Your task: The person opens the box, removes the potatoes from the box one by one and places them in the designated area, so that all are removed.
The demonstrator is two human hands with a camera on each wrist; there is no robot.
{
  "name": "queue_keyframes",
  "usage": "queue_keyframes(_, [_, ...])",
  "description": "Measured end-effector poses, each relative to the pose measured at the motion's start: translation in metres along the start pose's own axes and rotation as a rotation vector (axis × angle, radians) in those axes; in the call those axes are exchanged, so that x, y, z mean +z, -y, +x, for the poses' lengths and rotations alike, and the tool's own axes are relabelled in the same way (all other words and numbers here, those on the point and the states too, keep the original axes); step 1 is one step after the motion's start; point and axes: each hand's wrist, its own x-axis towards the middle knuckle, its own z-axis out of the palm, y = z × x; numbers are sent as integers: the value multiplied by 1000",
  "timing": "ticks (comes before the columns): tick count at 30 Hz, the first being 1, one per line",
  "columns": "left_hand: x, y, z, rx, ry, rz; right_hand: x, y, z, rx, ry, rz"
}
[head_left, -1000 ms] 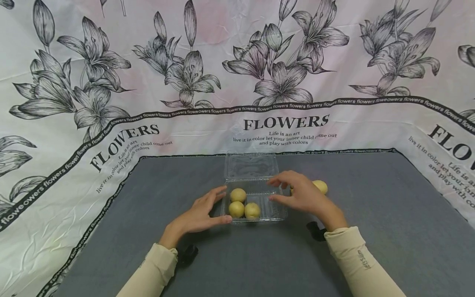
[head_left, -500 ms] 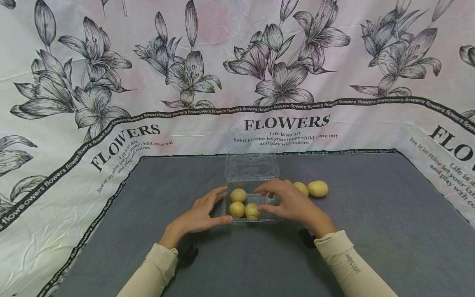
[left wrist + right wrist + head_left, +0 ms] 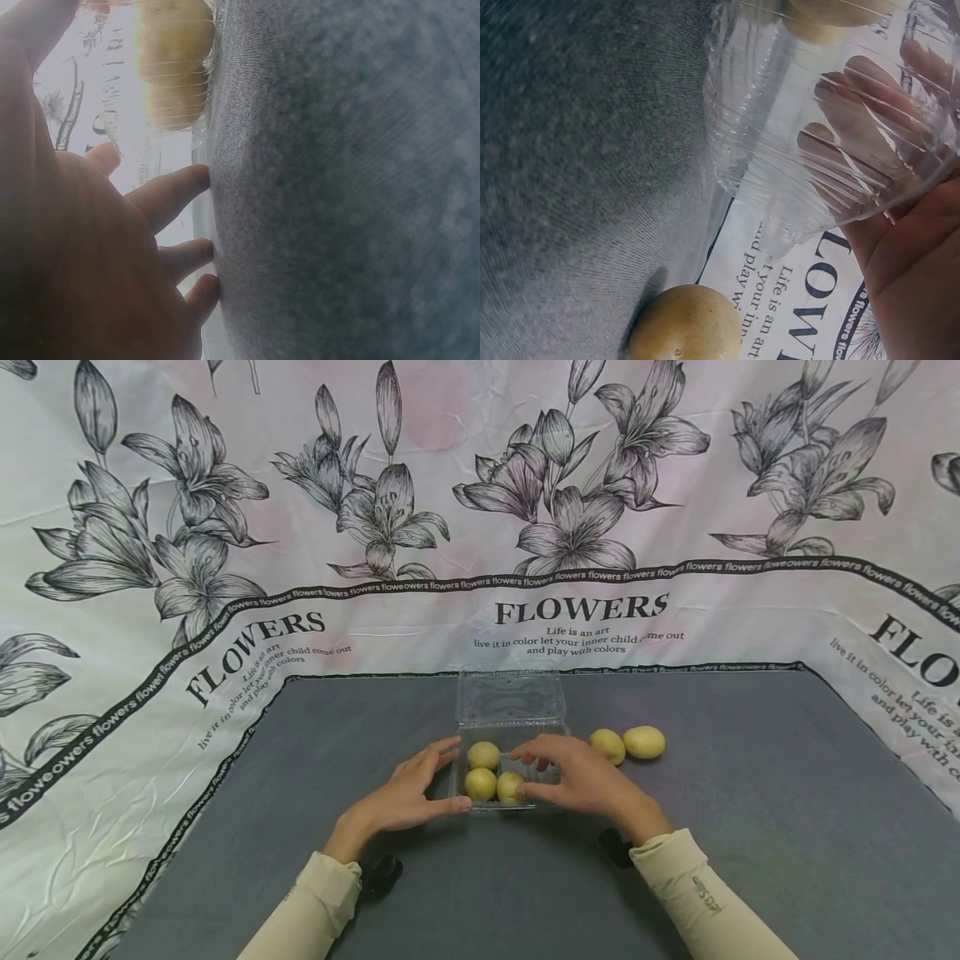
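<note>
A clear plastic clamshell box stands with its lid raised at the back. Inside it sit three yellow potatoes: a back left potato, a front left potato and a front right potato. Along the box's left side lies my left hand, fingers spread and thumb at the front corner. My right hand reaches over the right wall into the box, thumb right at the front right potato. In the right wrist view, its fingers show bent through the clear plastic, with nothing between them.
To the right of the box, a round potato and an oval potato lie side by side on the grey tabletop. Behind the table hangs a white cloth printed with flowers and lettering.
My right hand has moved left and slightly down, from the box's right edge to over its inside, uncovering the two potatoes on the right. My left hand stays at the box's side.
</note>
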Motion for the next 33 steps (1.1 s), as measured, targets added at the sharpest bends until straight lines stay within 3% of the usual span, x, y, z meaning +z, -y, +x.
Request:
queue_keyframes(20, [0, 2, -1, -1, 5, -6, 7, -1, 6, 27, 56, 58])
queue_keyframes(33, [-1, -1, -1, 8, -2, -6, 9, 3, 14, 122, 143, 36])
